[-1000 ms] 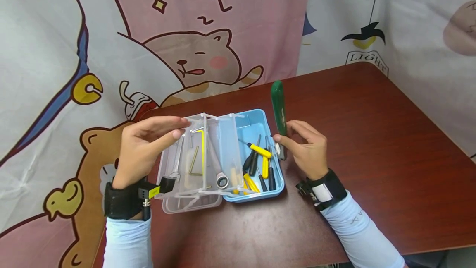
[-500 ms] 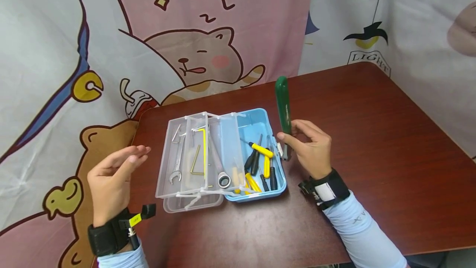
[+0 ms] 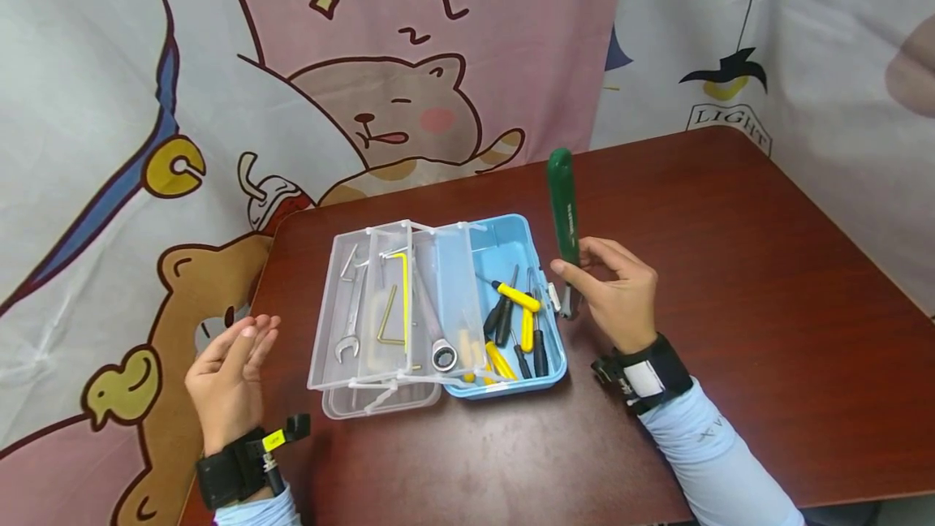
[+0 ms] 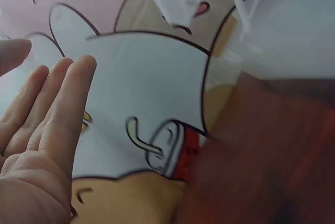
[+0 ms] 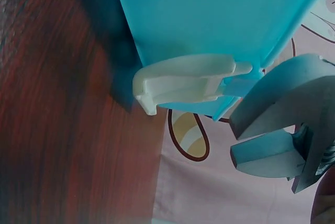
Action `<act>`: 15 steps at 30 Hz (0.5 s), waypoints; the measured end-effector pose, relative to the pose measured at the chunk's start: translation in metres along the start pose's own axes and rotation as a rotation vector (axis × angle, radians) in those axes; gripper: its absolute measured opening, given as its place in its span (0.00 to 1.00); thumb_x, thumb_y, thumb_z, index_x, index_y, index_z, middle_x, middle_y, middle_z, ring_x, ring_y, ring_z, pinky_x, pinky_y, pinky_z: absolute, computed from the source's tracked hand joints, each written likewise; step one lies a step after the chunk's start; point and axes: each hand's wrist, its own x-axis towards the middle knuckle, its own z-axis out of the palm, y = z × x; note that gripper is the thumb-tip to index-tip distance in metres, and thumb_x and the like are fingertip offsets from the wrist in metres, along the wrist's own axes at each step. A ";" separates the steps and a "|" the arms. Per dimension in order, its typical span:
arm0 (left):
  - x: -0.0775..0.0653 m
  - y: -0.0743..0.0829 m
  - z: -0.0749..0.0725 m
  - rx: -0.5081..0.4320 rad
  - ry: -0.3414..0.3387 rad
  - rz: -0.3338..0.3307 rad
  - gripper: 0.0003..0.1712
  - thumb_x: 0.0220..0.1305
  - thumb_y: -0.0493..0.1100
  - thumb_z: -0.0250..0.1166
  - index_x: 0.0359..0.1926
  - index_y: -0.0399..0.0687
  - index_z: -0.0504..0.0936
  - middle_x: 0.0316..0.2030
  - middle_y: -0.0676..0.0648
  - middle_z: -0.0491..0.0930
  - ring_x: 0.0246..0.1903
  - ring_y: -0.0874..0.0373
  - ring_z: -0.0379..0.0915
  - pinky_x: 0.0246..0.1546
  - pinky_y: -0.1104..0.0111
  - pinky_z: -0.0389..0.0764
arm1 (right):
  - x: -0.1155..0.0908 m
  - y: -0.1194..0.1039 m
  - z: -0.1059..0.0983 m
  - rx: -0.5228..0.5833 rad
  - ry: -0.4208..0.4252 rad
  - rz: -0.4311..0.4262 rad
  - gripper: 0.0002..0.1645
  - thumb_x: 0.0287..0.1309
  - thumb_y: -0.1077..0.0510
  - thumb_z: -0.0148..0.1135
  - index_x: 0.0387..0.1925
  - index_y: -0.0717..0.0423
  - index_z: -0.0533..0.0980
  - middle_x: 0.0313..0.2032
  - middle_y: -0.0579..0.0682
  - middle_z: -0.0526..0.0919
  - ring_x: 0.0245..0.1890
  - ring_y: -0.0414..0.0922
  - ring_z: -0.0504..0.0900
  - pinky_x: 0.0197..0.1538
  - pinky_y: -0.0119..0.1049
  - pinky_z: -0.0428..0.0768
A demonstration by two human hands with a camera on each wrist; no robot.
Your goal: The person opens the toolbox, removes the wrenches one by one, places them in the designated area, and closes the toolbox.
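My right hand (image 3: 621, 291) holds an adjustable wrench (image 3: 563, 205) by its green handle. The handle points up and the metal head hangs down beside the toolbox's right side. In the right wrist view, the wrench head (image 5: 288, 101) shows parted jaws near the toolbox's white latch (image 5: 183, 77). Left of the toolbox, my left hand (image 3: 230, 388) is raised with nothing in it, its fingers extended in the left wrist view. The blue toolbox (image 3: 511, 227) lies open, with several screwdrivers (image 3: 527, 331) inside. Its clear tiered trays (image 3: 451, 266) fold out leftward.
A combination wrench (image 3: 354, 311), a ratchet wrench (image 3: 433, 311) and several hex keys (image 3: 406, 299) lie in the trays. The brown table (image 3: 730, 266) extends right of the toolbox. A printed cartoon curtain (image 3: 548, 39) hangs behind it.
My left hand has left the edge of the clear trays and moved left and down. My right hand keeps the adjustable wrench beside the toolbox, shifted slightly right in view.
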 end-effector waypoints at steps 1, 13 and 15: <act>0.000 -0.003 -0.004 -0.010 0.010 -0.010 0.17 0.67 0.21 0.61 0.54 0.10 0.74 0.41 0.28 0.86 0.42 0.39 0.88 0.47 0.55 0.85 | 0.000 0.000 0.000 -0.008 0.002 0.007 0.22 0.43 0.72 0.82 0.44 0.63 0.87 0.36 0.55 0.86 0.36 0.47 0.79 0.40 0.28 0.79; 0.000 -0.025 -0.021 0.018 0.090 -0.118 0.16 0.69 0.24 0.62 0.54 0.15 0.78 0.41 0.32 0.88 0.41 0.42 0.89 0.48 0.55 0.81 | 0.003 0.004 -0.004 -0.083 0.041 0.091 0.18 0.47 0.62 0.84 0.42 0.59 0.88 0.31 0.52 0.84 0.34 0.42 0.77 0.35 0.25 0.75; -0.001 -0.027 -0.022 0.027 0.094 -0.127 0.16 0.69 0.25 0.62 0.55 0.16 0.78 0.42 0.32 0.88 0.41 0.43 0.89 0.48 0.55 0.81 | 0.004 0.005 -0.005 -0.102 0.037 0.113 0.18 0.48 0.59 0.84 0.42 0.59 0.88 0.31 0.52 0.84 0.32 0.41 0.77 0.34 0.24 0.76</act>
